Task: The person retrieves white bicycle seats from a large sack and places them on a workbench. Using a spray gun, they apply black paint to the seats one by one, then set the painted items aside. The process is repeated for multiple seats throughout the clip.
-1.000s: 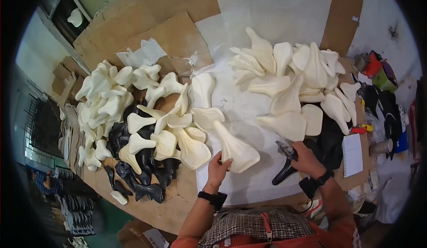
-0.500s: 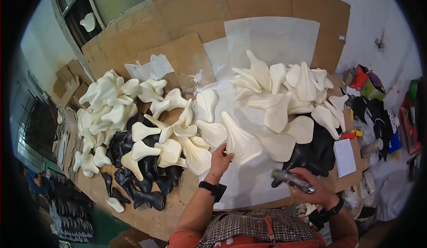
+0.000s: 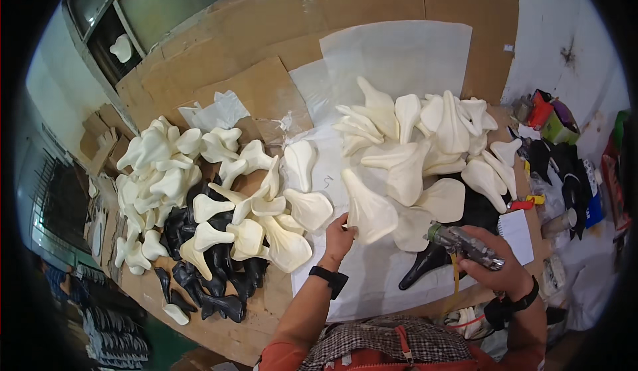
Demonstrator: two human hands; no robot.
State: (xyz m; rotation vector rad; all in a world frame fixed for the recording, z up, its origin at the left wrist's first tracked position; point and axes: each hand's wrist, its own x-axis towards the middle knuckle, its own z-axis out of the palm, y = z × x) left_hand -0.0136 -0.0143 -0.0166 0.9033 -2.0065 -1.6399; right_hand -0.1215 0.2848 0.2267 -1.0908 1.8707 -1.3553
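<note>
My left hand [image 3: 339,241] pinches the lower left edge of a cream foam bicycle saddle pad [image 3: 370,211], its narrow end pointing away from me. In my right hand [image 3: 498,264] is a grey, stained spray gun [image 3: 465,246] with a green front end, directed left toward the pads. A thin yellowish hose [image 3: 456,274] hangs below it. Another cream pad [image 3: 411,230] lies just right of the held one. Under the gun, a black saddle shell [image 3: 425,264] rests with its narrow end toward me.
Cream pads are heaped at the left [image 3: 159,165] and far right [image 3: 438,125]. Black saddle shells [image 3: 216,274] lie among the left ones. White sheeting [image 3: 359,284] covers the table's middle. A notepad [image 3: 516,235], red-and-yellow tool [image 3: 525,203] and cup [image 3: 558,223] sit right.
My right hand has lifted the spray gun up and to the right, uncovering more of the black shell. The held pad has shifted slightly right with my left hand.
</note>
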